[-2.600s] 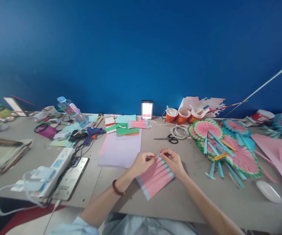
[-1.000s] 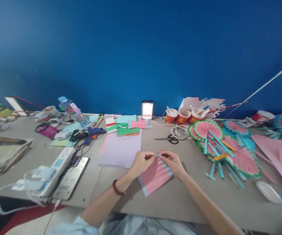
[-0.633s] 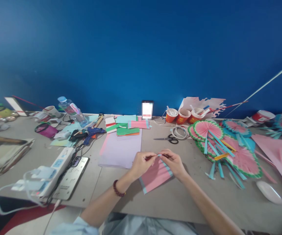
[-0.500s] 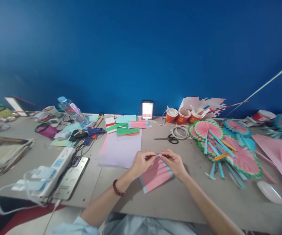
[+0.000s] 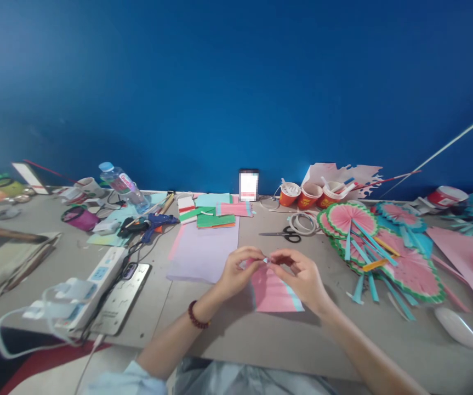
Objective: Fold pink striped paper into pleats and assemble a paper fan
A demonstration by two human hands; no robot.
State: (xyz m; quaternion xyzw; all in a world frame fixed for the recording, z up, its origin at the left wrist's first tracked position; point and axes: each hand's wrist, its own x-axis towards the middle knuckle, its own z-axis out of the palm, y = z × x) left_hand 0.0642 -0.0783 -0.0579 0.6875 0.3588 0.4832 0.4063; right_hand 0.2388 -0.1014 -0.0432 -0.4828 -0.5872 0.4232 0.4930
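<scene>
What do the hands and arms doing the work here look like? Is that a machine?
No, they are a person's own. The left hand is ungloved, with a dark reddish bead bracelet at the wrist and a light blue sleeve near the elbow. The right hand is ungloved too, with no bracelet; no sleeve shows on that side.

Only illegible lettering on the bottle label (image 5: 126, 181), red cups (image 5: 309, 203), phone (image 5: 121, 299).

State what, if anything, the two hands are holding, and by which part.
A sheet of pink paper with light-blue edging; the left hand and the right hand pinch it at its far end.
</scene>
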